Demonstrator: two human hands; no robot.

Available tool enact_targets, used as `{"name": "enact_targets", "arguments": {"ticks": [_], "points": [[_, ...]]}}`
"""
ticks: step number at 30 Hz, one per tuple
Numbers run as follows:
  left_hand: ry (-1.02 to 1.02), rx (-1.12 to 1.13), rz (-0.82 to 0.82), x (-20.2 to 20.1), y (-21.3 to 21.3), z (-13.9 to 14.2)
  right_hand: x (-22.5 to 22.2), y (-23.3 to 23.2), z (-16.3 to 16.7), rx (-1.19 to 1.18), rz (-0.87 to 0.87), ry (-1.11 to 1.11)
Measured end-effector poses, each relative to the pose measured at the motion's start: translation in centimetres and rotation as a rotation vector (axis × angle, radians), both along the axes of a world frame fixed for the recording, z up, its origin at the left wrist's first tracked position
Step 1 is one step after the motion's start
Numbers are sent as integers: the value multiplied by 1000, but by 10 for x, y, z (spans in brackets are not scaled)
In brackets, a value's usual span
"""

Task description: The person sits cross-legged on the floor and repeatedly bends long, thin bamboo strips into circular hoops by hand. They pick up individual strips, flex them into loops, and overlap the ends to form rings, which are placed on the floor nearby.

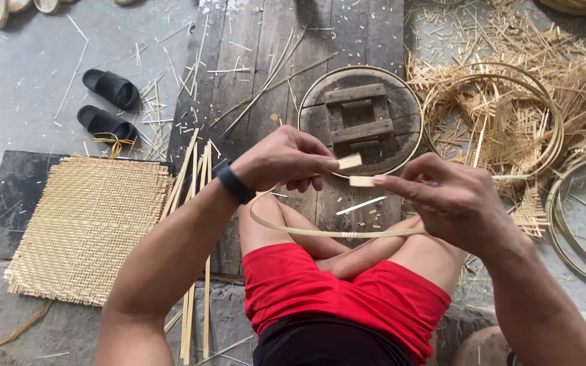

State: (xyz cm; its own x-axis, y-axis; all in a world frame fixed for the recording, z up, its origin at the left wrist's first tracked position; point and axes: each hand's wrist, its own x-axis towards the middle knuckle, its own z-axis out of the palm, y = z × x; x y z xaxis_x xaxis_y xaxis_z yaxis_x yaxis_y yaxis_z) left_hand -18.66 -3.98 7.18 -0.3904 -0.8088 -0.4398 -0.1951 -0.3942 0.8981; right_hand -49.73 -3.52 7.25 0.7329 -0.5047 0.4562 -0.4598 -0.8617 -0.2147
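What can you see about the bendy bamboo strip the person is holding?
The thin, pale bamboo strip is bent into a loop that sags over the person's bare knees and red shorts. A small binding wraps it near the bottom middle. Its two flat, cut ends meet up top: the left hand pinches one, the right hand pinches the other. It hangs above the dark wooden boards.
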Motion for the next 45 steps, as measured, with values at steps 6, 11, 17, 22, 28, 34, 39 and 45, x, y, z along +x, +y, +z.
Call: {"name": "enact_targets", "arguments": {"ticks": [6, 11, 17, 22, 28, 34, 39, 45], "points": [[-85, 24, -62, -26, -1, 6, 5, 8, 2, -17, 3, 30], [-38, 54, -50, -26, -4, -1, 1, 6, -3, -39, 11, 65], [-29, 55, -68, -25, -6, 1, 0, 4, -6, -34, 13, 94], [-91, 47, -100, -34, -6, 1, 2, 5, -11, -71, -14, 149], [-156, 31, -110, -41, -4, -2, -1, 5, -18, -59, -13, 47], [-169, 92, -114, -47, 2, -5, -5, 7, -22, 53, -5, -83], [-189, 121, -144, -51, 4, -12, -2, 16, -14, -38, 0, 32], [-12, 119, -312, -55, 4, -26, 0, 24, -13, -53, 44, 62]]}}
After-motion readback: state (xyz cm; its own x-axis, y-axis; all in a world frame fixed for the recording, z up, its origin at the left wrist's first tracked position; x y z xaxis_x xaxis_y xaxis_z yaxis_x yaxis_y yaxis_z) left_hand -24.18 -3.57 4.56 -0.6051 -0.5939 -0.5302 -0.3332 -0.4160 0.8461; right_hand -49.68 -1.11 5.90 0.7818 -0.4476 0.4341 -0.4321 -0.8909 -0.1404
